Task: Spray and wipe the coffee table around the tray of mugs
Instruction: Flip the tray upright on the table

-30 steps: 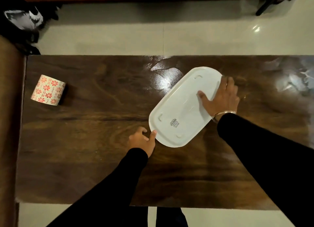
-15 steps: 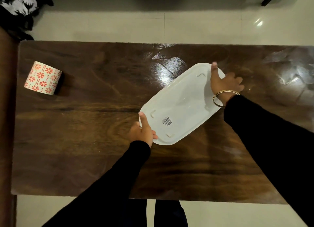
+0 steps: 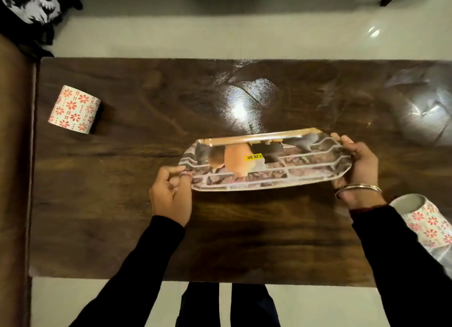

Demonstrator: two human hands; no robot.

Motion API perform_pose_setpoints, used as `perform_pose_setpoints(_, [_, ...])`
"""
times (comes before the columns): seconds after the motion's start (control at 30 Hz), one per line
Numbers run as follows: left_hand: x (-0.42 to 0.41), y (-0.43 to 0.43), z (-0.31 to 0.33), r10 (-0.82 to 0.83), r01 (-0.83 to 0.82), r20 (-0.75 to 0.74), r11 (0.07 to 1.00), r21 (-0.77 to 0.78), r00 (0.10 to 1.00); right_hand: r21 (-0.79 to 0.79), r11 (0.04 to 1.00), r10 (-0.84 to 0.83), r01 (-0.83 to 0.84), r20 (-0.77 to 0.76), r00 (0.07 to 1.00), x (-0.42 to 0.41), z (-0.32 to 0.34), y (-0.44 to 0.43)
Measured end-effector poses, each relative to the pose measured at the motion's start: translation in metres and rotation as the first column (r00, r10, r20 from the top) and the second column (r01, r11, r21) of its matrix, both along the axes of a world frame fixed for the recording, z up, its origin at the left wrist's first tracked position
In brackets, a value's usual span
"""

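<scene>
I hold a long patterned tray (image 3: 305, 165) by both ends above the dark wooden coffee table (image 3: 146, 216). Its printed face with a yellow price sticker is turned up toward me, tilted. My left hand (image 3: 171, 192) pinches the tray's left end and my right hand (image 3: 359, 172), with a gold bangle on the wrist, grips its right end. One white mug with red flowers (image 3: 74, 109) lies on its side at the table's left. A second flowered mug (image 3: 425, 219) stands at the right edge behind my right sleeve. No spray bottle or cloth is in view.
Shiny wet patches (image 3: 244, 101) glare on the table's far middle and far right (image 3: 420, 111). A brown sofa arm (image 3: 12, 155) borders the table's left. Dark printed fabric (image 3: 27, 9) sits at the top left. Pale floor tiles (image 3: 220, 28) lie beyond the table.
The tray lay upside down, white underside up, on the table. Both hands have taken its ends, lifted it and turned it over, so the patterned face now shows.
</scene>
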State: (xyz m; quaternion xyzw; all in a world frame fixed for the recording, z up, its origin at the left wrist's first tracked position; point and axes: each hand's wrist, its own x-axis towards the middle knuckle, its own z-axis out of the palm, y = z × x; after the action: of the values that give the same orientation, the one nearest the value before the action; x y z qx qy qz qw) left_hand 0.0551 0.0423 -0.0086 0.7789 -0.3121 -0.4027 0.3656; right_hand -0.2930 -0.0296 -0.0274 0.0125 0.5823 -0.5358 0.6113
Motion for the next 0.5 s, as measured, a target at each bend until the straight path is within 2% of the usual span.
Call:
perform_pose_setpoints(0.1, [0.010,0.007,-0.016,-0.058,0.057,0.056,0.998,0.017,0.997,0.077,0.987,0.158,-0.143,-0.250,0.955,0.003,-0.019,0.012])
perform_pose_setpoints(0.2, [0.014,0.013,-0.035,-0.014,0.026,-0.102,0.993,0.118,0.995,0.078,0.979,0.206,-0.191,-0.355,0.912,0.008,-0.034,0.010])
perform_pose_setpoints(0.27, [0.020,0.020,-0.052,-0.014,0.039,-0.137,0.981,0.187,0.990,0.077,0.977,0.213,-0.199,-0.425,0.880,0.011,-0.045,0.002])
perform_pose_setpoints(0.4, [0.024,0.023,-0.063,-0.215,0.178,0.149,0.958,0.226,0.965,0.074,0.951,0.287,-0.301,-0.578,0.764,0.016,-0.063,-0.008])
perform_pose_setpoints(0.5, [0.019,0.019,-0.057,-0.285,0.210,0.234,0.930,0.300,0.929,0.066,0.939,0.295,-0.338,-0.659,0.691,0.019,-0.071,-0.005])
